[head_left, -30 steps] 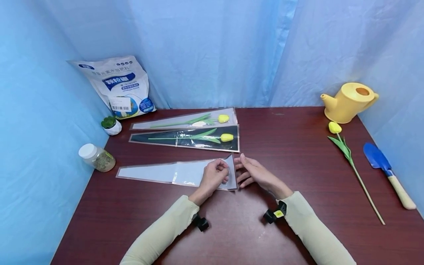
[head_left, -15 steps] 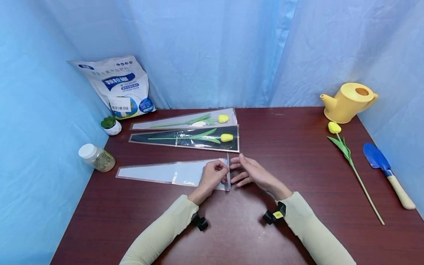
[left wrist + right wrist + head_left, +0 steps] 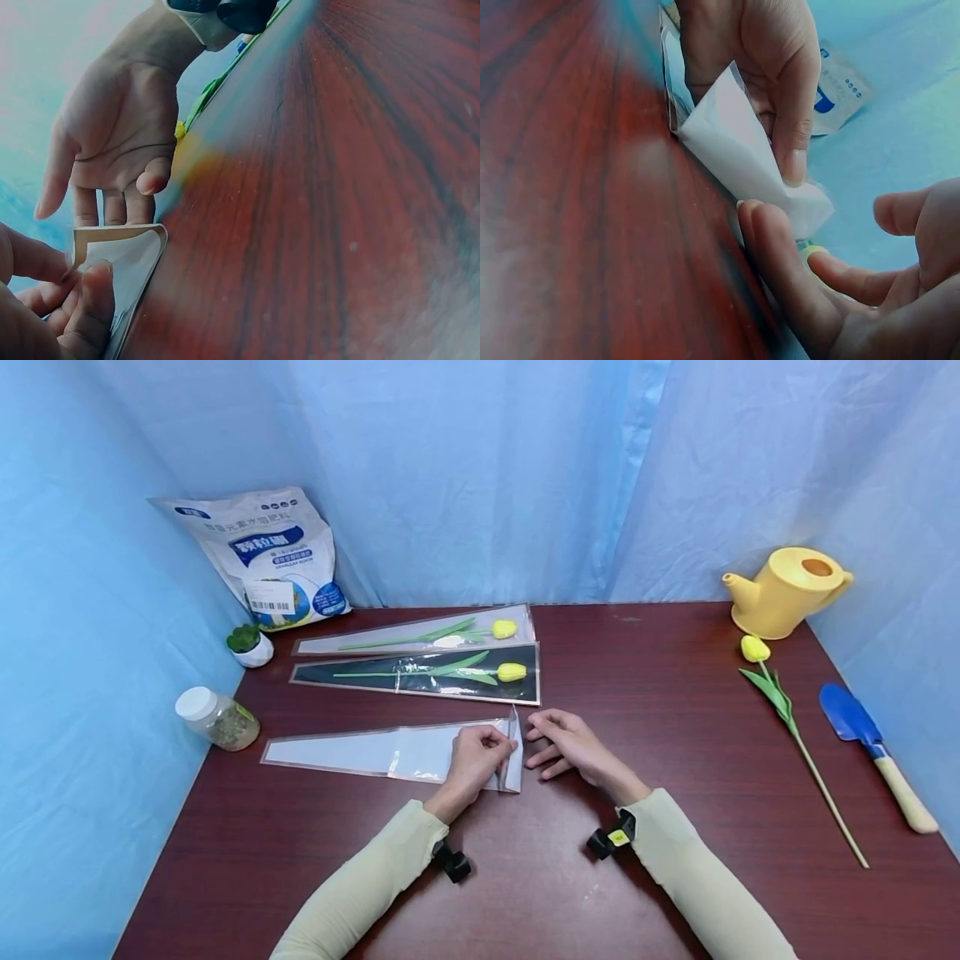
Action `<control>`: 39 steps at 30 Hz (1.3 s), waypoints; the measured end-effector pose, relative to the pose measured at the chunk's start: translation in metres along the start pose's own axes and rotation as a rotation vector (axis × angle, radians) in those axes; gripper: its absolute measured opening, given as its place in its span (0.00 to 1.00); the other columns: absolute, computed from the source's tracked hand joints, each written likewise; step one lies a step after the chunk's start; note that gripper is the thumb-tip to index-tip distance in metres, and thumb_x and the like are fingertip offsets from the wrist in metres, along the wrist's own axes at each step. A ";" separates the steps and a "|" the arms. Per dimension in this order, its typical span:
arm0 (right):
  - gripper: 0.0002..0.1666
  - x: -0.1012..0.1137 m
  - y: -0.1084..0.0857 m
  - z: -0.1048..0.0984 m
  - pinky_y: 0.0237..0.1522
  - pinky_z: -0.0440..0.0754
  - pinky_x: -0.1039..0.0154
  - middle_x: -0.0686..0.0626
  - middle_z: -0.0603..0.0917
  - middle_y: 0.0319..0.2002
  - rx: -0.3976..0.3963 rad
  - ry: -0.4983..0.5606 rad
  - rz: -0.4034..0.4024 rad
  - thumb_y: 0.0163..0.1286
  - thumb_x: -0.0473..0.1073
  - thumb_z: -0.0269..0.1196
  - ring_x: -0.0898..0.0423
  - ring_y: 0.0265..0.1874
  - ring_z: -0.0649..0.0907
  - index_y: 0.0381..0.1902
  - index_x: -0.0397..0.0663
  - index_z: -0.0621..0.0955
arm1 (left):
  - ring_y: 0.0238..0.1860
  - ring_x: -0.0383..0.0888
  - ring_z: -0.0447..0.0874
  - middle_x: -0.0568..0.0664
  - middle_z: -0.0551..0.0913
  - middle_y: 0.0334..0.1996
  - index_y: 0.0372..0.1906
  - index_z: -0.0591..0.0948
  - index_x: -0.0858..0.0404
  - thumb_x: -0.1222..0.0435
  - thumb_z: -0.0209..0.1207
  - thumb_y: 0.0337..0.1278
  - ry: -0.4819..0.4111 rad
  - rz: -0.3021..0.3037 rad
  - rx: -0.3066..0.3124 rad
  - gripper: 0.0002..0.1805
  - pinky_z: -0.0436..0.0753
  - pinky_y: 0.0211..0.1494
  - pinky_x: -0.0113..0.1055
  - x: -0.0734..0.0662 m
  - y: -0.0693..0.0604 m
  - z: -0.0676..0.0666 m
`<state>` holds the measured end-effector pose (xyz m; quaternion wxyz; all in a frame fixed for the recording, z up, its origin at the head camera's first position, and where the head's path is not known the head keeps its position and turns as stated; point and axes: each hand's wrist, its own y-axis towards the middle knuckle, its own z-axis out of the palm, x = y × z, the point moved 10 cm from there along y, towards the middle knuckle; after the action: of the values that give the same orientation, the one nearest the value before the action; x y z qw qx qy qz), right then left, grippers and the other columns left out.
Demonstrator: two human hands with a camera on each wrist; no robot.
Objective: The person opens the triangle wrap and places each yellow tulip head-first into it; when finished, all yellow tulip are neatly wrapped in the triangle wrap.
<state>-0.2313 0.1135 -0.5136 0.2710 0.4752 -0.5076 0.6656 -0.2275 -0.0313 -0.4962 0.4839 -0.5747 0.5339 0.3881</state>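
A long tapered flower sleeve (image 3: 337, 750), white with a pinkish border, lies flat in front of the person in the head view. My left hand (image 3: 471, 766) pinches its wide right end, which is bent up and folded back toward the left. From the right wrist view, the folded white flap (image 3: 735, 150) stands raised under the left thumb. Just right of that fold is my right hand (image 3: 581, 750), its fingers spread and loosely bent, holding nothing. Whether its fingertips touch the sleeve is hard to tell.
Behind lie a black sleeve (image 3: 360, 673) and a pale sleeve (image 3: 330, 643), each with a yellow tulip. A loose tulip (image 3: 802, 743), a blue trowel (image 3: 855, 714) and a yellow watering can (image 3: 783, 597) are at right. A jar (image 3: 225, 722), potted succulent (image 3: 253, 647) and fertilizer bag (image 3: 277, 547) stand left.
The sleeve's wide end has gone from nearly flat to upright, then folded over leftward. My left hand keeps its pinch there. My right hand has shifted slightly and its fingers have bent a little more.
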 end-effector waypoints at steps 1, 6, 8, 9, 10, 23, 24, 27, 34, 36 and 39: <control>0.31 0.001 0.002 -0.001 0.26 0.87 0.59 0.39 0.76 0.53 -0.019 -0.013 0.003 0.80 0.54 0.50 0.55 0.27 0.89 0.66 0.34 0.66 | 0.14 0.32 0.70 0.39 0.76 0.14 0.27 0.85 0.72 0.71 0.66 0.53 -0.004 -0.006 -0.002 0.07 0.70 0.20 0.25 0.001 0.000 0.000; 0.28 0.006 0.008 -0.004 0.21 0.86 0.58 0.43 0.79 0.43 -0.115 -0.144 0.024 0.75 0.59 0.56 0.55 0.23 0.88 0.55 0.40 0.73 | 0.14 0.34 0.71 0.40 0.77 0.14 0.26 0.84 0.72 0.70 0.68 0.52 -0.030 -0.031 -0.002 0.07 0.71 0.19 0.25 0.004 0.001 -0.001; 0.28 0.008 0.009 -0.004 0.21 0.86 0.57 0.43 0.80 0.40 -0.151 -0.220 0.030 0.73 0.62 0.58 0.55 0.22 0.88 0.50 0.41 0.75 | 0.14 0.34 0.72 0.40 0.77 0.13 0.26 0.85 0.72 0.69 0.68 0.52 -0.040 -0.035 0.001 0.08 0.71 0.19 0.25 0.005 0.001 -0.001; 0.28 0.010 0.009 -0.004 0.21 0.86 0.57 0.43 0.81 0.39 -0.169 -0.256 0.031 0.72 0.62 0.59 0.55 0.21 0.88 0.47 0.42 0.75 | 0.14 0.34 0.72 0.40 0.77 0.13 0.26 0.85 0.72 0.69 0.69 0.52 -0.047 -0.036 0.004 0.08 0.72 0.19 0.25 0.006 0.001 0.000; 0.27 0.011 0.010 -0.003 0.21 0.86 0.56 0.43 0.81 0.38 -0.184 -0.284 0.027 0.71 0.63 0.59 0.55 0.21 0.88 0.45 0.42 0.76 | 0.13 0.34 0.72 0.40 0.78 0.13 0.26 0.85 0.72 0.70 0.69 0.52 -0.054 -0.036 0.005 0.08 0.72 0.19 0.25 0.006 0.001 0.000; 0.25 0.013 0.014 -0.005 0.21 0.86 0.56 0.43 0.82 0.35 -0.239 -0.330 -0.018 0.71 0.60 0.60 0.56 0.18 0.87 0.39 0.41 0.75 | 0.13 0.33 0.73 0.40 0.78 0.13 0.27 0.84 0.75 0.69 0.69 0.53 -0.120 -0.040 0.010 0.10 0.74 0.19 0.26 0.008 0.001 0.001; 0.26 0.012 0.014 -0.006 0.21 0.86 0.56 0.43 0.82 0.36 -0.237 -0.321 -0.014 0.71 0.61 0.60 0.56 0.19 0.87 0.39 0.41 0.75 | 0.13 0.33 0.73 0.40 0.78 0.13 0.28 0.85 0.75 0.69 0.69 0.54 -0.126 -0.041 0.008 0.10 0.74 0.19 0.26 0.008 0.001 0.000; 0.25 0.010 0.013 -0.009 0.21 0.86 0.56 0.42 0.84 0.36 -0.240 -0.299 -0.009 0.71 0.60 0.60 0.56 0.19 0.87 0.39 0.41 0.75 | 0.13 0.33 0.73 0.40 0.78 0.13 0.30 0.85 0.76 0.69 0.67 0.56 -0.154 -0.045 0.009 0.10 0.74 0.19 0.25 0.008 0.001 0.000; 0.23 0.008 0.007 -0.014 0.21 0.86 0.56 0.42 0.85 0.35 -0.233 -0.295 -0.022 0.73 0.57 0.60 0.56 0.19 0.87 0.39 0.40 0.75 | 0.12 0.34 0.76 0.45 0.80 0.14 0.33 0.84 0.77 0.70 0.65 0.59 -0.222 -0.071 0.028 0.10 0.77 0.19 0.27 0.010 0.001 0.003; 0.21 0.008 0.005 -0.014 0.21 0.86 0.56 0.43 0.84 0.34 -0.223 -0.287 -0.027 0.73 0.55 0.60 0.56 0.19 0.87 0.39 0.40 0.75 | 0.12 0.34 0.76 0.46 0.80 0.14 0.33 0.84 0.77 0.69 0.65 0.60 -0.221 -0.073 0.030 0.10 0.77 0.19 0.27 0.010 0.001 0.003; 0.18 0.007 0.001 -0.016 0.21 0.86 0.56 0.44 0.85 0.32 -0.209 -0.280 -0.038 0.73 0.51 0.61 0.56 0.20 0.87 0.39 0.40 0.76 | 0.12 0.34 0.76 0.45 0.79 0.14 0.33 0.84 0.76 0.69 0.64 0.60 -0.212 -0.078 0.022 0.10 0.77 0.20 0.26 0.010 0.001 0.002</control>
<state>-0.2405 0.1269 -0.5082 0.2581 0.5421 -0.5976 0.5314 -0.2272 -0.0319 -0.5069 0.5586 -0.5455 0.4611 0.4215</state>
